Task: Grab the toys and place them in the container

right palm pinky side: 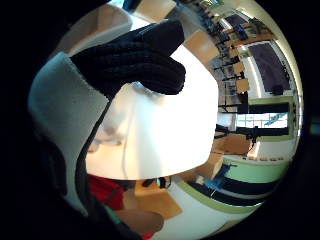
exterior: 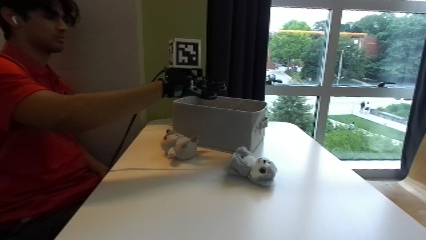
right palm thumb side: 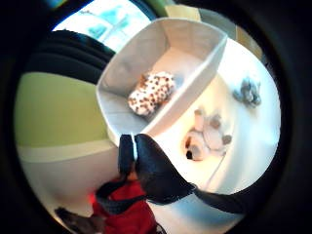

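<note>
My gloved right hand (exterior: 194, 85) hovers just above the near left rim of the white fabric container (exterior: 219, 127), fingers loosely bent and holding nothing. The curled fingers (right palm pinky side: 132, 62) show in the little finger side view. A spotted plush toy (right palm thumb side: 151, 91) lies on the floor of the container (right palm thumb side: 122, 73). On the table in front of the container lie a pale plush toy (exterior: 178, 146) and, to its right, a grey plush toy (exterior: 253, 168). The thumb side view shows both outside the container wall: the pale toy (right palm thumb side: 207, 136) and the grey toy (right palm thumb side: 247, 91).
The white table (exterior: 266, 210) stretches toward the camera in front of the toys. A thin cable (exterior: 153, 169) runs across its left part. A dark curtain (exterior: 236, 45) and a window stand behind the container. The person's red-sleeved arm reaches in from the left.
</note>
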A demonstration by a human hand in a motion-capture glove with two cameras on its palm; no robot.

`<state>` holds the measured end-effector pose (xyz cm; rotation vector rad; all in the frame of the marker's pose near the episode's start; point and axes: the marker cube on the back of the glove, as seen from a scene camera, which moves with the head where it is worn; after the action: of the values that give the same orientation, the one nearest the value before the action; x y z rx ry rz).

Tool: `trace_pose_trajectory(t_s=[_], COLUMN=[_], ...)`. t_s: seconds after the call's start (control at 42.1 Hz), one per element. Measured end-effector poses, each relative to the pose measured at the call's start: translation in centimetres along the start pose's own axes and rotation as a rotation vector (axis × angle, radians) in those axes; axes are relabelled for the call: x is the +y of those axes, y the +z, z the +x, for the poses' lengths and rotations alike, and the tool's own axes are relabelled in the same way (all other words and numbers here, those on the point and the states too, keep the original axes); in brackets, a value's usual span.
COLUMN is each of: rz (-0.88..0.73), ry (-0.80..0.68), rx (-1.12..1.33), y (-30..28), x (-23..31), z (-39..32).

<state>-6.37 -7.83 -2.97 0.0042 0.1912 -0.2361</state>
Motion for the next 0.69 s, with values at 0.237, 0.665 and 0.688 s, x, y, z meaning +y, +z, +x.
trace_pose_trajectory(t_s=[0.237, 0.665, 0.688], rz=[-0.073, -0.156, -0.159], ry=[0.05, 0.013, 0.031], rx=[-0.019, -0.008, 0.003], y=[3.9, 11.2, 11.6], x=[2.9, 4.8, 4.8], z=[1.4, 0.3, 0.3])
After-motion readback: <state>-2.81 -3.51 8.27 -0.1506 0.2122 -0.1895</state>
